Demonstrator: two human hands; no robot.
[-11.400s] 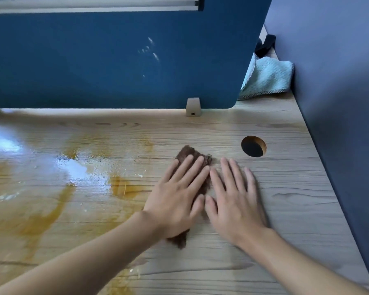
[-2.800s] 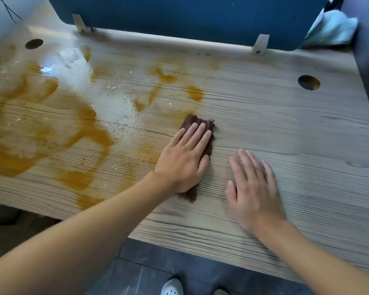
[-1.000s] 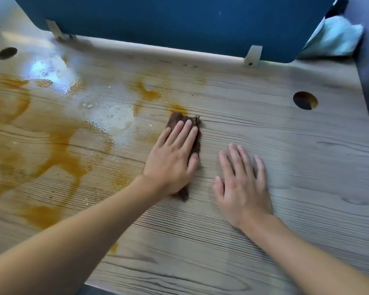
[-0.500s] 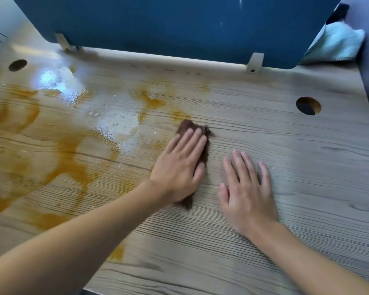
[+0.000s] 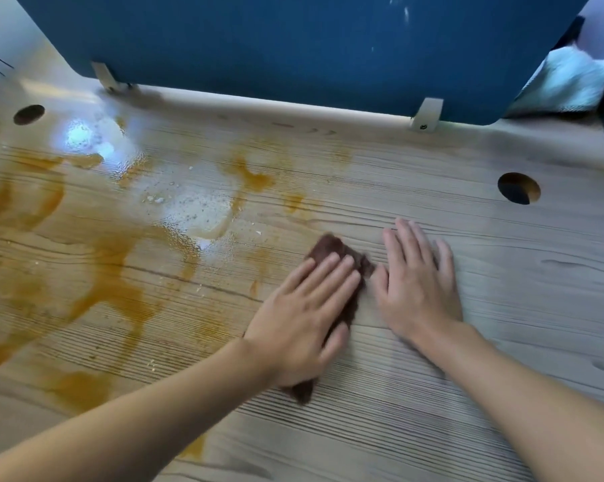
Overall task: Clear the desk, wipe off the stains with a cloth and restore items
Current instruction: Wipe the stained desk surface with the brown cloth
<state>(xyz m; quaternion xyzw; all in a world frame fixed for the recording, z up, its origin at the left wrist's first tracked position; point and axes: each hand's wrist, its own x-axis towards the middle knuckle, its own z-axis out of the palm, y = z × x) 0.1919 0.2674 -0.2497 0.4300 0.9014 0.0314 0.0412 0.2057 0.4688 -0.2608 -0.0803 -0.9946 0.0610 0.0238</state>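
While the right hand (image 5: 419, 283) is resting flat and empty on the desk (image 5: 509, 307), the flat left hand (image 5: 304, 325) is pulling the brown cloth (image 5: 328, 247) back beside it, leaving the orange stains (image 5: 116, 283) leftward still unwiped.

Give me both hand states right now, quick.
Left hand: open, straight fingers pressing the brown cloth flat on the desk.
Right hand: open, flat on the bare desk beside the cloth, holding nothing.
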